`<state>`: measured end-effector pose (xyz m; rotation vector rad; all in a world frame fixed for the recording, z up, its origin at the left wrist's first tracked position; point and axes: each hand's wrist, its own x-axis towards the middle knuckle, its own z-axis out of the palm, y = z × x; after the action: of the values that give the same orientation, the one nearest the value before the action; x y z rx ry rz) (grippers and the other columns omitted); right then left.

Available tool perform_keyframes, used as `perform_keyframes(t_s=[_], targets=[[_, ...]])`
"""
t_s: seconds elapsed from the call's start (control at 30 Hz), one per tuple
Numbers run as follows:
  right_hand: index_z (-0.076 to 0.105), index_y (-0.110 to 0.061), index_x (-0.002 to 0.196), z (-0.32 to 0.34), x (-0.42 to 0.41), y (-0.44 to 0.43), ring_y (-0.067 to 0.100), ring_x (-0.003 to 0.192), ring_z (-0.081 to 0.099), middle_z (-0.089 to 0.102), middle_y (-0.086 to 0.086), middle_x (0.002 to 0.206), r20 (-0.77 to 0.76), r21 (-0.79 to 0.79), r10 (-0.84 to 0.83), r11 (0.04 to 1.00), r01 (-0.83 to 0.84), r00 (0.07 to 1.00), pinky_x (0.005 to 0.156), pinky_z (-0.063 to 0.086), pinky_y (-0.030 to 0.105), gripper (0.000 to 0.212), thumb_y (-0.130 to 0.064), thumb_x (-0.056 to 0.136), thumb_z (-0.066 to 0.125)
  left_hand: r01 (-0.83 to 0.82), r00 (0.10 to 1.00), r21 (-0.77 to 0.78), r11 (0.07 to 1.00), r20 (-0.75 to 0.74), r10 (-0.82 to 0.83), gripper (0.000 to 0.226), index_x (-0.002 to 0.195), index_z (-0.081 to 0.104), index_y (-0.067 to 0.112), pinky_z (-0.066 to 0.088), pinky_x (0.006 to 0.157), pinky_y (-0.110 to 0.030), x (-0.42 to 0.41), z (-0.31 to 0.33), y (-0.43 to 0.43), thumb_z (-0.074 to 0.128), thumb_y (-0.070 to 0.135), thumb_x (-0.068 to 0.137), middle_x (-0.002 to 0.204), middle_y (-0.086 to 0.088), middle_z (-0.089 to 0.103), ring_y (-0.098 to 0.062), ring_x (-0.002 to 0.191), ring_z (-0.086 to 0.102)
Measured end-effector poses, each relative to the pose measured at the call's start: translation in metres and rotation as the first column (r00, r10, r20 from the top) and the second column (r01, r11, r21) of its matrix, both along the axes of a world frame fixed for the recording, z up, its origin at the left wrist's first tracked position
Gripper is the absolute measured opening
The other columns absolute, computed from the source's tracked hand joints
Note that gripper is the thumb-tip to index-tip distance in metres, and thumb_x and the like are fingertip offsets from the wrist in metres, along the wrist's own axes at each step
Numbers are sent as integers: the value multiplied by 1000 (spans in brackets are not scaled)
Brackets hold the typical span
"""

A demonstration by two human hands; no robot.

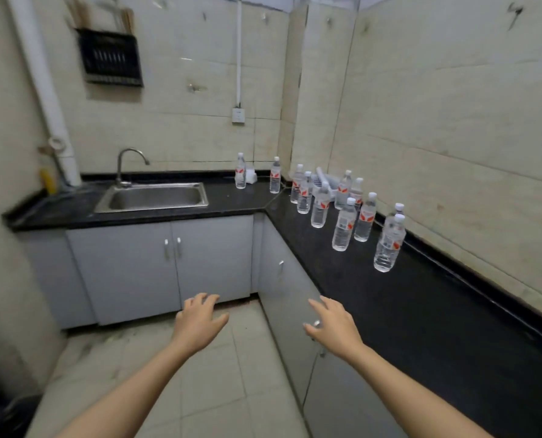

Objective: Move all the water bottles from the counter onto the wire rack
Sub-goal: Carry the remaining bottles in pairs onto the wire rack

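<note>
Several clear water bottles with white caps and red-and-white labels stand upright on the black counter (389, 311). Nearest to me is a bottle (388, 245) by the right wall, then another bottle (344, 225) a little further in. Two more stand apart at the back, one bottle (240, 171) next to the sink side. My left hand (198, 320) and my right hand (332, 322) reach forward over the floor with fingers spread, holding nothing, well short of the bottles. No wire rack is in view.
A steel sink (154, 197) with a tap (127, 164) sits in the counter's left run. Grey cabinet doors (212, 257) stand below. A dark utensil holder (110, 56) hangs on the wall. A yellow bottle (49, 181) stands at the far left.
</note>
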<state>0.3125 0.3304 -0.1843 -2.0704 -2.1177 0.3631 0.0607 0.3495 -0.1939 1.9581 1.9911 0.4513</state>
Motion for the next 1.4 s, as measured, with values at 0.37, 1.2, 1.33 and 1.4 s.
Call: perform_keyframes(t_s=[0.37, 1.2, 1.33, 1.4], targets=[[27, -23, 142, -33, -72, 89, 19, 143, 13, 18, 5, 154, -27, -89, 118, 989, -120, 993, 114, 17, 34, 60, -42, 89, 47, -32, 996, -69, 997, 85, 38, 52, 137, 36, 19, 27, 108, -35, -65, -41, 61, 45, 41, 90, 145, -2, 36, -21, 135, 27], [34, -25, 139, -94, -209, 463, 18, 142, 16, 24, 2, 152, -161, -87, 213, 970, -228, 964, 112, 17, 31, 56, -42, 88, 50, -398, 861, -157, 904, 276, 427, 46, 130, 46, 12, 29, 106, -36, -208, -100, 369, 51, 35, 90, 138, -10, 47, -26, 131, 34], [37, -25, 138, -103, -239, 508, 18, 141, 18, 27, 2, 151, -199, -87, 86, 991, -105, 976, 112, 19, 32, 58, -48, 85, 49, -300, 900, -174, 938, 275, 339, 46, 131, 44, 14, 29, 105, -34, -240, -106, 437, 47, 37, 91, 140, -5, 44, -23, 132, 32], [37, -24, 137, -105, -246, 521, 18, 141, 19, 29, 2, 150, -209, -119, -11, 993, -14, 978, 112, 20, 32, 56, -43, 87, 52, -230, 926, -190, 954, 259, 275, 46, 132, 43, 16, 27, 107, -35, -252, -105, 468, 46, 39, 91, 141, -3, 42, -21, 133, 31]])
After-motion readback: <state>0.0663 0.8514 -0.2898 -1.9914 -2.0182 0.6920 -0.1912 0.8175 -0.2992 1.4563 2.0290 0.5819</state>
